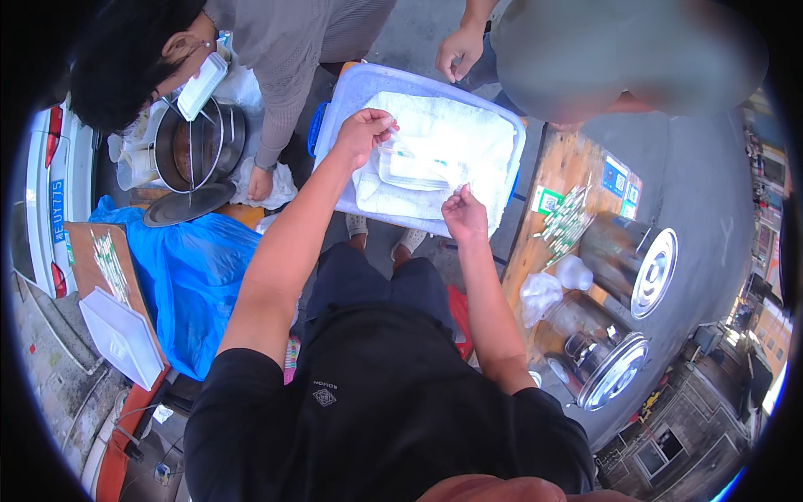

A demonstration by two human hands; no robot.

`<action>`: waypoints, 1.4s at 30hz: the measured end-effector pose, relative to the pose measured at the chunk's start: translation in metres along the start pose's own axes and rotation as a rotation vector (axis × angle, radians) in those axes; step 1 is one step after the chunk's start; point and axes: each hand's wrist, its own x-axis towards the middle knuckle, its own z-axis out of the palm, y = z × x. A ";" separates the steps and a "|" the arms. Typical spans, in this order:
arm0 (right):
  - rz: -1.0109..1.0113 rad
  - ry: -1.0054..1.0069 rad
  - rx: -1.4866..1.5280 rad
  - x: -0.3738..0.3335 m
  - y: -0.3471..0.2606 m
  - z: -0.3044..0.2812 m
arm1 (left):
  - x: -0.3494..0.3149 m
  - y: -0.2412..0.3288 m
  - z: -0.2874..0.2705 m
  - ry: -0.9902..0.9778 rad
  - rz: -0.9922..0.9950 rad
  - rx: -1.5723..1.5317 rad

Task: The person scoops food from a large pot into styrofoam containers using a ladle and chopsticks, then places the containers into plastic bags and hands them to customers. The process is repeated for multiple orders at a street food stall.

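A thin clear plastic bag (456, 171) with a white takeout container (411, 172) in it lies over a white cloth (492, 138). That cloth spreads across the top of a pale plastic storage box (360, 84). At the bag's upper left edge, my left hand (363, 136) has its fingers pinched together on the film. My right hand (465, 214) pinches the bag's lower right side. Between the two hands the film is drawn up, and its exact outline is hard to make out.
At right, a wooden table (516, 289) holds steel pots (613, 251) and a bundle of thin wrapped sticks (567, 219). Left, a person bends over a large pot (171, 151) beside a blue plastic sheet (180, 276). Another person's hand (461, 52) hangs beyond the box.
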 end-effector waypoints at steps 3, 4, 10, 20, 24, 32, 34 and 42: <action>-0.077 -0.084 -0.100 -0.029 -0.007 0.034 | -0.019 0.011 0.014 -0.112 0.085 0.087; -0.102 -0.161 -0.132 -0.032 -0.008 0.041 | -0.024 0.014 0.021 -0.138 0.107 0.124; -0.263 -0.300 -0.334 -0.050 -0.004 0.091 | -0.031 0.021 0.046 -0.268 0.232 0.240; -0.413 -0.100 -0.749 -0.047 -0.001 0.123 | -0.028 0.024 0.064 -0.398 0.296 0.418; -0.501 -0.180 -0.916 -0.058 0.012 0.147 | -0.026 0.027 0.068 -0.416 0.331 0.507; -0.561 -0.379 -1.095 -0.041 0.010 0.141 | -0.023 0.028 0.057 -0.496 0.250 0.483; -0.487 -0.375 -1.161 -0.041 -0.001 0.139 | -0.023 0.024 0.049 -0.477 0.186 0.432; -0.550 -0.308 -1.604 -0.112 -0.023 0.187 | -0.029 -0.003 0.025 -0.232 0.326 0.638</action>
